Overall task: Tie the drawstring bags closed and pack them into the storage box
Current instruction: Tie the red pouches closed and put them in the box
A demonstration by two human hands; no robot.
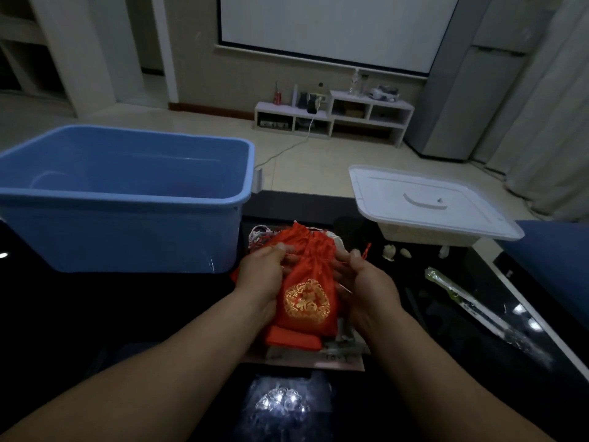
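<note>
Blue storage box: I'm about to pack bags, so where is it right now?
In the head view, the blue storage box stands open at the left on the dark table, just left of the red drawstring bag.

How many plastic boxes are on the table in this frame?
2: an open blue box at the left, and a white lidded box at the right. Nothing suggests another hidden one.

Gripping the neck of a red drawstring bag (306, 299) with the left hand (262, 277), pinching its red cord (367, 251) with the right hand (366, 283), above a dark table (95, 314), between a blue storage box (121, 237) and a white lid (424, 204).
</note>
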